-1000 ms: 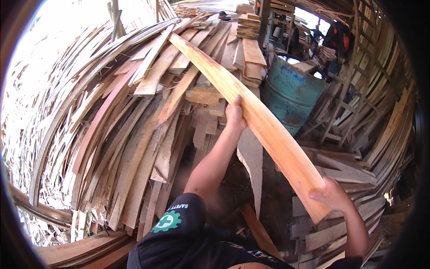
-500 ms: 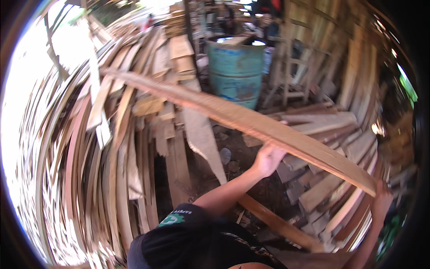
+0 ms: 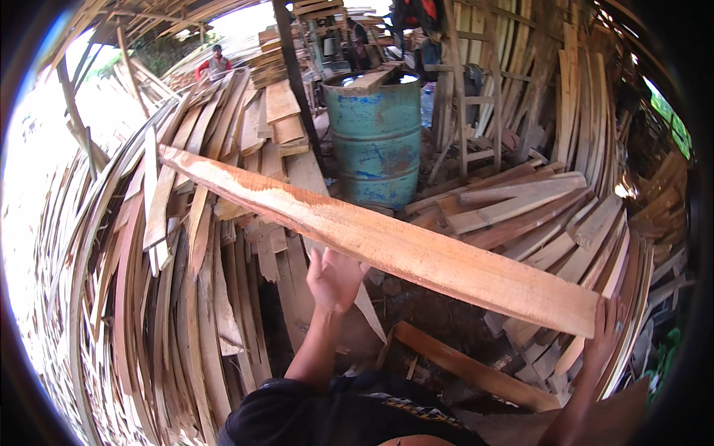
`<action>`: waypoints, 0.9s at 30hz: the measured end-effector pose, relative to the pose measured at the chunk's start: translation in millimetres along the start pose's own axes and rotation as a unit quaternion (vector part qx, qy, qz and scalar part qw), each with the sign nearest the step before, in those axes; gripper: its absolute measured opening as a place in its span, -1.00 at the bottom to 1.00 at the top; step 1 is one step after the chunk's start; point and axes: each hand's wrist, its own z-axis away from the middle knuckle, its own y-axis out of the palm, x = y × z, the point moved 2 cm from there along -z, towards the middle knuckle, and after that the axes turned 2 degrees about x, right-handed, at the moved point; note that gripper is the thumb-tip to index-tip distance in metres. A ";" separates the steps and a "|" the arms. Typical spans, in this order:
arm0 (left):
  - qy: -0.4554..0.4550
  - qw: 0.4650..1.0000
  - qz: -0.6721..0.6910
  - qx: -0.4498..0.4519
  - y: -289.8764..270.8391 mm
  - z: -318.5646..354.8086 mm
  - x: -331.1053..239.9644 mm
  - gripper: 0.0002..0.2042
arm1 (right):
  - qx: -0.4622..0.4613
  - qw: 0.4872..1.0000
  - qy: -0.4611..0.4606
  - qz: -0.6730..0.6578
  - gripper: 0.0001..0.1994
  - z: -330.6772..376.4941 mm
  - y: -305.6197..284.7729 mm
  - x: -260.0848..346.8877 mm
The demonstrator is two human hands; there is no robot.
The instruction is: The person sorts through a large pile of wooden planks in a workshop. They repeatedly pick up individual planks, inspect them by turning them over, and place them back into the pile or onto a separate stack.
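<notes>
A long, pale wooden plank (image 3: pixel 416 249) with a rough, bark-darkened edge at its far end slants across the view, from upper left to lower right. My left hand (image 3: pixel 336 282) bears it from beneath, near the middle; its palm and some fingers show at the lower edge, and the plank hides the rest. At the plank's near right end, my right hand (image 3: pixel 605 327) grips the squared-off end with fingers against it. Below, another reddish-brown plank (image 3: pixel 468 366) lies on the ground in front of my body.
Stacked boards (image 3: pixel 171 312) fill the left side. A blue-green metal drum (image 3: pixel 378 141) stands ahead with a wood piece (image 3: pixel 370 79) across its top. More boards (image 3: pixel 532 204) lie at right, near a wooden ladder-like frame (image 3: pixel 476 100). A person (image 3: pixel 216 65) is beyond the left pile.
The plank has swung lower and its broad face now tilts toward me. My left hand has moved left along it, while my right hand stays at its end. My view has shifted slightly.
</notes>
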 end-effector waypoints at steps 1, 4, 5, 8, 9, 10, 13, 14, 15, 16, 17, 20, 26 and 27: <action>-0.001 0.999 -0.025 -0.035 3.4 -3.8 -2.8 -0.26 | -0.005 1.000 0.015 0.003 -0.45 5.7 4.0 1.4; 0.045 0.995 -0.065 -0.057 13.4 -13.2 -19.3 -0.39 | -0.111 0.993 0.049 -0.005 -0.46 18.4 10.2 6.0; 0.059 0.992 -0.081 -0.078 13.0 -14.0 -26.8 -0.42 | -0.099 0.994 0.043 0.011 -0.50 22.0 11.5 12.6; 0.049 0.988 -0.113 -0.089 11.1 -12.7 -44.2 -0.54 | -0.005 0.996 0.045 -0.080 -0.49 49.4 30.4 44.0; 0.048 0.985 -0.141 -0.086 15.5 -17.6 -49.0 -0.56 | 0.008 0.992 0.041 -0.119 -0.49 63.6 44.0 48.7; 0.045 0.981 -0.159 -0.105 26.1 -22.4 -54.5 -0.62 | 0.019 0.988 0.058 -0.143 -0.47 72.7 47.5 56.2; 0.070 0.957 -0.261 -0.103 32.1 -51.6 -75.7 -0.66 | 0.077 0.969 0.098 -0.214 -0.33 70.1 47.1 109.5; 0.067 0.954 -0.268 -0.114 39.7 -58.5 -76.4 -0.69 | 0.087 0.959 0.109 -0.247 -0.34 75.0 52.5 123.5; 0.068 0.945 -0.298 -0.118 44.9 -64.9 -74.5 -0.69 | 0.092 0.947 0.123 -0.281 -0.35 81.9 60.3 137.7; 0.070 0.934 -0.326 -0.125 48.3 -68.6 -73.0 -0.69 | 0.099 0.935 0.132 -0.314 -0.36 90.1 68.8 149.4; 0.073 0.922 -0.355 -0.134 49.8 -70.5 -73.2 -0.70 | 0.105 0.928 0.135 -0.332 -0.40 103.5 80.3 159.8; 0.036 0.916 -0.382 -0.118 39.2 -62.3 -58.1 -0.68 | 0.122 0.910 0.146 -0.369 -0.46 144.4 110.9 188.1; -0.083 0.912 -0.397 -0.052 17.5 -25.8 22.8 -0.71 | 0.177 0.899 0.238 -0.322 -0.45 223.4 103.6 227.3; -0.100 0.908 -0.401 -0.068 10.8 -11.7 25.8 -0.72 | 0.228 0.887 0.237 -0.324 -0.41 227.8 102.9 235.3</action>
